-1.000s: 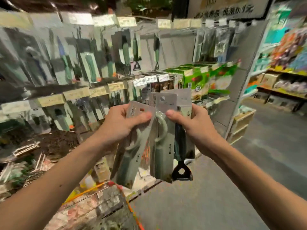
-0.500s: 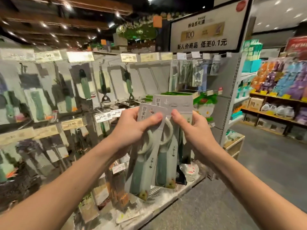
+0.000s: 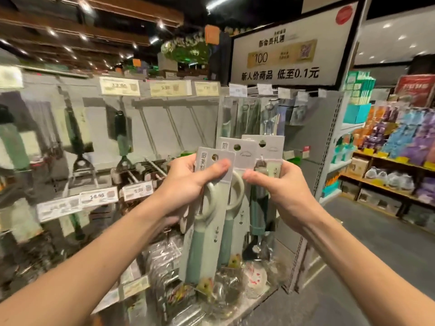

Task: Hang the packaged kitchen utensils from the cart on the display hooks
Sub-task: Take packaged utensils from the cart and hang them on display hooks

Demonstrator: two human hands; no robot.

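Observation:
Both my hands hold a fan of packaged kitchen utensils in front of the display wall. My left hand [image 3: 188, 180] pinches the front package [image 3: 207, 222], a grey card with a green-handled tool and a hang hole at the top. My right hand [image 3: 280, 187] grips the two packages behind it [image 3: 244, 151], one of them holding a dark green tool. Bare display hooks [image 3: 174, 128] slant out from the grey back panel just above and left of my hands. The cart is out of view.
Green-handled utensils [image 3: 122, 137] hang on hooks at the left, under price tags [image 3: 120, 85]. More packets [image 3: 249, 118] hang at the aisle end beneath a large sign [image 3: 282, 50]. Lower shelves hold wrapped goods [image 3: 164, 267]. An open grey floor aisle [image 3: 367, 255] lies to the right.
The view has tilted up and neared the display wall. My hands have raised the packages toward the upper hooks and fanned them apart, keeping the same grip.

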